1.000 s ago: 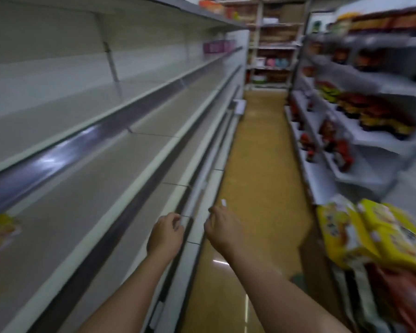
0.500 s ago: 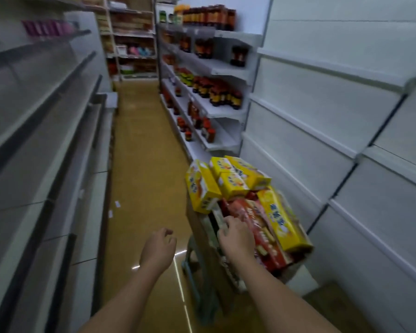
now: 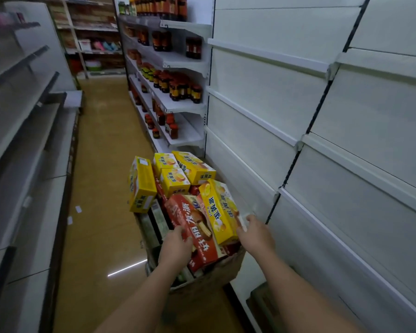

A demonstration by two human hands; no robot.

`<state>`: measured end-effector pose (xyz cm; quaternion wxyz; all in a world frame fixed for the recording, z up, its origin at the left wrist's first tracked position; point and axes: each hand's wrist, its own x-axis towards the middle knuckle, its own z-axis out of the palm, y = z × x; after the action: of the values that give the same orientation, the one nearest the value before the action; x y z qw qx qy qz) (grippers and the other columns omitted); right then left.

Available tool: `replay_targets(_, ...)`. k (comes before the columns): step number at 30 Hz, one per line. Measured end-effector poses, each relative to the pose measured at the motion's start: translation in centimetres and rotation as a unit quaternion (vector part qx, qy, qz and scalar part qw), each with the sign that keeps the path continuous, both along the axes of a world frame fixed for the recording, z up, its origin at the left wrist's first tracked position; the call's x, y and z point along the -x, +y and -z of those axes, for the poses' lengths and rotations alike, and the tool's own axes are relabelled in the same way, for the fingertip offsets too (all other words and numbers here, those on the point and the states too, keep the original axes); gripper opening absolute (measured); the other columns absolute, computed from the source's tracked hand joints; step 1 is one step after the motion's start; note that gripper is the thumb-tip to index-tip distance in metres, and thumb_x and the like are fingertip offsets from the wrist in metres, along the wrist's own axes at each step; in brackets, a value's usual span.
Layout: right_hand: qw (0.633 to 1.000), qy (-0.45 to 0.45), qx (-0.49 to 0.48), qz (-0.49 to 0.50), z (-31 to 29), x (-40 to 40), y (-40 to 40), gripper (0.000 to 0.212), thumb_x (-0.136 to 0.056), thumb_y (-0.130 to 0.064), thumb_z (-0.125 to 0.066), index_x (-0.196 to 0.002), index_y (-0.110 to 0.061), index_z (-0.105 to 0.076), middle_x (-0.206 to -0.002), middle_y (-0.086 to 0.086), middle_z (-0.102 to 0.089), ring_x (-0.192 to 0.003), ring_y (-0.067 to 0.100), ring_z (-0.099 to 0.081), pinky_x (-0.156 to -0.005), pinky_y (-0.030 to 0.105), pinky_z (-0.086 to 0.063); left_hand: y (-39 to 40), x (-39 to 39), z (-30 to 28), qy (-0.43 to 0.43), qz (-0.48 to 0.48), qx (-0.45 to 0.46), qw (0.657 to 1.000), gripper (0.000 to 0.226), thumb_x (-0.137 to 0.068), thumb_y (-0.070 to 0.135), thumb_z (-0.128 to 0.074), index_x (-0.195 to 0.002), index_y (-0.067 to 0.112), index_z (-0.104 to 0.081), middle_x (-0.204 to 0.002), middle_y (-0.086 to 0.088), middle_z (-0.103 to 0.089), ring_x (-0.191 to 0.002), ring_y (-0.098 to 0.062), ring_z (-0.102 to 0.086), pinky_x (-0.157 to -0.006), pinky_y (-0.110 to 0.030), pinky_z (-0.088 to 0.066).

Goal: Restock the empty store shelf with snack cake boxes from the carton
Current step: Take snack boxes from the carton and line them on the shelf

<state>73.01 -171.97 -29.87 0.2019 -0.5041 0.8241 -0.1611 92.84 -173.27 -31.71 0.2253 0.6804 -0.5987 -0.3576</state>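
A brown carton (image 3: pixel 216 277) stands in the aisle, low and centre, piled with snack cake boxes. Several yellow boxes (image 3: pixel 174 181) lie at its far end, and one yellow box (image 3: pixel 141 183) stands upright on the left. A large red box (image 3: pixel 192 227) lies on top at the near end, with another yellow box (image 3: pixel 220 210) leaning beside it. My left hand (image 3: pixel 175 246) grips the red box's left edge. My right hand (image 3: pixel 255 233) curls round the right side of the leaning yellow box. Bare white shelves (image 3: pixel 296 140) rise just to the right of the carton.
More bare shelves (image 3: pixel 27 121) line the aisle's left side. Jars of sauce (image 3: pixel 175 86) fill the shelves beyond the carton on the right. The tan floor (image 3: pixel 101 164) runs ahead to further shelving, with small paper scraps (image 3: pixel 78 209) on it.
My view swung from the left shelves to the carton on the right. My left hand came onto the red box, and my right hand shifted from the red box to the yellow one.
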Motion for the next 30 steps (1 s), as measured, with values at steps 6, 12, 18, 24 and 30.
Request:
replay_targets(6,0.998,-0.011,-0.061,-0.031,0.7,3.1,-3.5,0.063,-0.091,-0.051,-0.051,-0.141,-0.016,-0.036,-0.141,0.009,-0.045,-0.127,0.03,-0.043,-0.101,0.043,-0.041,-3.0,4.0,0.8,0.003,0.014,-0.014,1.0,0.038,-0.098,0.022,-0.049,-0.135,0.016,-0.044,-0.128,-0.01,-0.05,-0.074,-0.015,-0.06,-0.055,-0.027,-0.05)
replay_targets(12,0.993,-0.012,-0.107,-0.051,2.4,4.0,-8.1,0.066,-0.089,-0.054,-0.053,-0.14,-0.016,-0.036,-0.142,0.011,-0.042,-0.129,0.032,-0.041,-0.104,0.046,-0.039,-7.9,5.8,2.3,-0.005,0.015,-0.019,1.0,0.041,-0.095,0.021,-0.052,-0.135,0.013,-0.045,-0.13,-0.01,-0.05,-0.094,-0.028,-0.062,-0.075,-0.039,-0.054)
replay_targets(18,0.987,-0.041,-0.146,-0.045,4.5,4.1,-12.6,0.072,-0.09,-0.061,-0.046,-0.144,-0.016,-0.031,-0.146,0.012,-0.04,-0.133,0.033,-0.039,-0.106,0.048,-0.037,-12.3,7.6,3.8,0.007,0.021,-0.077,0.997,0.05,-0.096,0.024,-0.052,-0.143,0.013,-0.035,-0.141,-0.014,-0.035,-0.105,-0.03,-0.057,-0.086,-0.039,-0.051)
replay_targets(24,0.984,-0.033,-0.168,-0.05,7.1,4.2,-14.6,0.068,-0.097,-0.058,-0.031,-0.148,-0.014,-0.027,-0.151,0.013,-0.034,-0.137,0.034,-0.034,-0.109,0.047,-0.032,-14.5,9.7,5.4,0.001,0.008,-0.083,0.996,0.059,-0.096,0.033,-0.051,-0.145,0.009,-0.027,-0.147,-0.015,-0.027,-0.123,-0.035,-0.046,-0.098,-0.042,-0.043)
replay_targets(30,0.982,-0.055,-0.175,-0.047,8.7,4.9,-15.8,0.068,-0.097,-0.057,-0.031,-0.148,-0.012,-0.026,-0.151,0.013,-0.034,-0.136,0.033,-0.035,-0.107,0.045,-0.033,-15.4,12.0,6.4,0.034,-0.042,-0.092,0.994,0.076,-0.093,0.048,-0.05,-0.149,0.009,-0.015,-0.152,-0.016,-0.021,-0.137,-0.035,-0.029,-0.107,-0.047,-0.033)
